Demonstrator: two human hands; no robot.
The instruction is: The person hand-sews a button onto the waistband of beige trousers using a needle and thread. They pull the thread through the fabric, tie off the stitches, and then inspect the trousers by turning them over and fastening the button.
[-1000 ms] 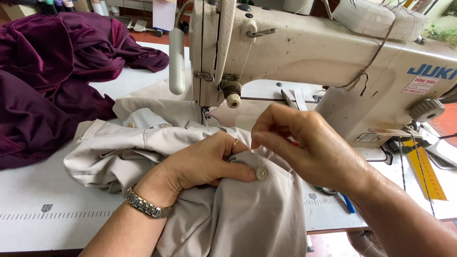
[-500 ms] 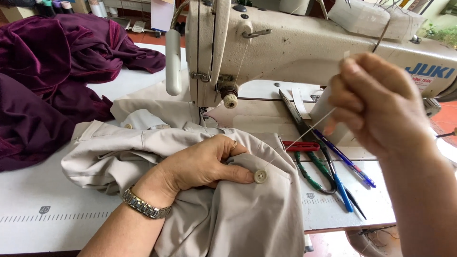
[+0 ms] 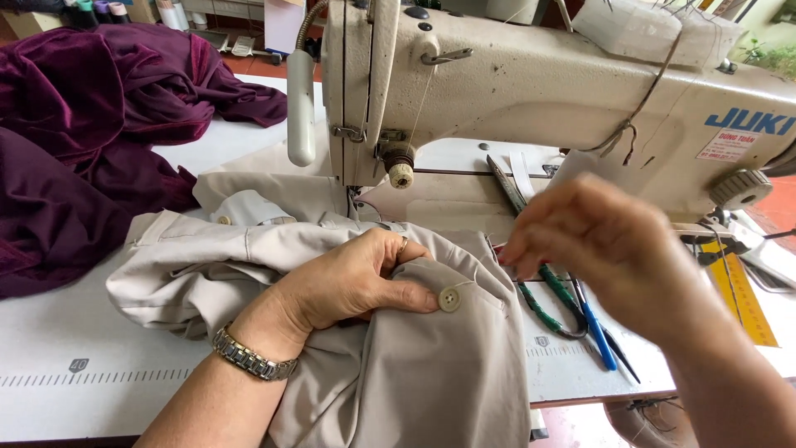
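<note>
Beige garment [image 3: 398,382], button [image 3: 449,299] upward

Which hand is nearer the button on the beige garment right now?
Left. The left hand pins the beige garment with its thumb tip touching the button; the right hand is raised off to the button's right, apart from it.

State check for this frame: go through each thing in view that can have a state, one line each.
Left hand: pinching beige cloth, thumb beside the button.
Right hand: raised above the table, blurred, fingers pinched; contents unclear.
Button: lying flat on the cloth.
Beige garment: bunched, hanging over the table edge.
Purple cloth: heaped, untouched.
Scissors: lying on the table; blades largely hidden.
</note>
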